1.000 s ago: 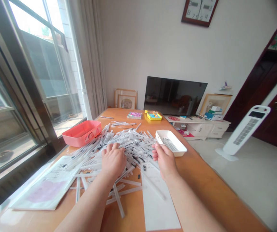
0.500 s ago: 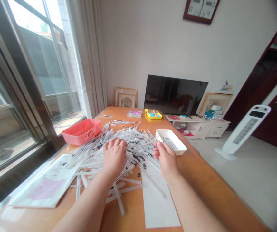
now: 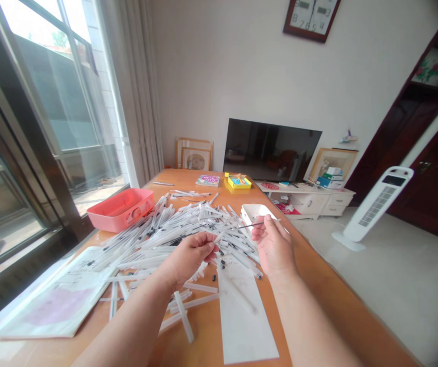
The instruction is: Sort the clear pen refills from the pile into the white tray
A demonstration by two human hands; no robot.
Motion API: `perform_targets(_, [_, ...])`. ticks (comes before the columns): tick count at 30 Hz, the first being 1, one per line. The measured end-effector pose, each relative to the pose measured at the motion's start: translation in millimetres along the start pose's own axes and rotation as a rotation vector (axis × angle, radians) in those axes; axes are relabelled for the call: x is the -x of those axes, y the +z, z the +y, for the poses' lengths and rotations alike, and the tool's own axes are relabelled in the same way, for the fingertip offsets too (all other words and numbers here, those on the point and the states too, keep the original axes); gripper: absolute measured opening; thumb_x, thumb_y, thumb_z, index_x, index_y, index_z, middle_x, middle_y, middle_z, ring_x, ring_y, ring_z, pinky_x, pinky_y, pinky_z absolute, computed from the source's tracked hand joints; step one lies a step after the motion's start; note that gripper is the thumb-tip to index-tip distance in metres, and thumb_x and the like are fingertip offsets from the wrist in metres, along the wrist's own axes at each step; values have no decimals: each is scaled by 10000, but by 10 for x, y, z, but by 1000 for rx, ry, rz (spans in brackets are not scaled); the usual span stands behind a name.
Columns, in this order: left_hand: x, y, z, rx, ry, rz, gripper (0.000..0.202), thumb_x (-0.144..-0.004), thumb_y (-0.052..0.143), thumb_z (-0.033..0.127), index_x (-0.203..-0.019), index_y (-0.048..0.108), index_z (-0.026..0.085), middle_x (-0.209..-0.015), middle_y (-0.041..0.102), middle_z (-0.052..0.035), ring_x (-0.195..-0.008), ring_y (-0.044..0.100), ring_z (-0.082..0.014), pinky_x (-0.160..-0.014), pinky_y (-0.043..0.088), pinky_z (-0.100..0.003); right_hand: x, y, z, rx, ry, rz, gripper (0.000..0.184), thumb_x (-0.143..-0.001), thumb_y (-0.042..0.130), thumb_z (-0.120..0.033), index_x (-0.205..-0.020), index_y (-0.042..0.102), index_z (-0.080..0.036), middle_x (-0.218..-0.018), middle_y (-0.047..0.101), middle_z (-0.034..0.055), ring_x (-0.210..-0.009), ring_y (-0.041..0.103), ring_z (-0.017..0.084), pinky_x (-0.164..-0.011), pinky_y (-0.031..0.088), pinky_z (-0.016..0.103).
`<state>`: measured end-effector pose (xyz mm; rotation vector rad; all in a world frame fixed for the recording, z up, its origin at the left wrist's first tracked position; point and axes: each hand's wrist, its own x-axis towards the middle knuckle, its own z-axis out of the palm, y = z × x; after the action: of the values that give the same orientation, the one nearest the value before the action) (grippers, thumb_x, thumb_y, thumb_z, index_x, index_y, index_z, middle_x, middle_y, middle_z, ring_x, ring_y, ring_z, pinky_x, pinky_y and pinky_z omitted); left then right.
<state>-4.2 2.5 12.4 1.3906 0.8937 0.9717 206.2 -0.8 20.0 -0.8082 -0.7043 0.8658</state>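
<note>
My right hand [image 3: 276,250] pinches a thin dark pen refill [image 3: 250,226] that points left, beside the white tray. My left hand [image 3: 192,257] is closed at the near side of the pile, its fingertips on what looks like a clear pen barrel [image 3: 220,237]; most of it blends into the pile. The heap of clear pen barrels [image 3: 181,224], with some black caps and ends, spreads over the table between and beyond my hands. The white tray [image 3: 259,209] stands behind my right hand, which partly covers it.
A pink basket [image 3: 114,216] stands at the left. A booklet [image 3: 51,300] and a white paper strip [image 3: 245,326] lie at the near side. A small book [image 3: 207,180], a yellow box [image 3: 238,182] and a pen [image 3: 163,183] lie at the table's far end.
My left hand has come down and turned, its fingers now pinched together. My right hand has moved slightly right, with the refill now plainly visible in it. The view has shifted a little.
</note>
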Motion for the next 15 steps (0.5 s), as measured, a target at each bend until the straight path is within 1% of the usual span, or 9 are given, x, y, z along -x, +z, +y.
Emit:
perform_targets(5, [15, -17, 29, 12, -31, -59, 273, -775, 719, 401, -920, 759, 174, -835, 701, -93, -687, 594, -179, -656, 446, -308, 1, -1, 25, 65, -28, -20, 333, -836, 707, -508, -886, 698, -178, -782, 665, 24, -634, 587, 122, -556, 481, 239])
perform_targets(11, [22, -35, 67, -83, -56, -133, 320, -812, 672, 414, -978, 718, 144, -899, 697, -86, -750, 590, -175, -695, 446, -306, 15, 3, 70, 133, -36, -41, 356, -843, 697, -523, -879, 703, -169, -775, 657, 30, -608, 565, 112, -522, 468, 227])
perform_targets(15, [47, -45, 99, -130, -84, -136, 284, -821, 650, 377, -956, 712, 135, -863, 677, -65, -716, 550, -152, -687, 427, -293, 32, 16, 120, 163, 18, -89, 394, -822, 708, -562, -885, 703, -173, -776, 658, 33, -616, 563, 114, -517, 467, 223])
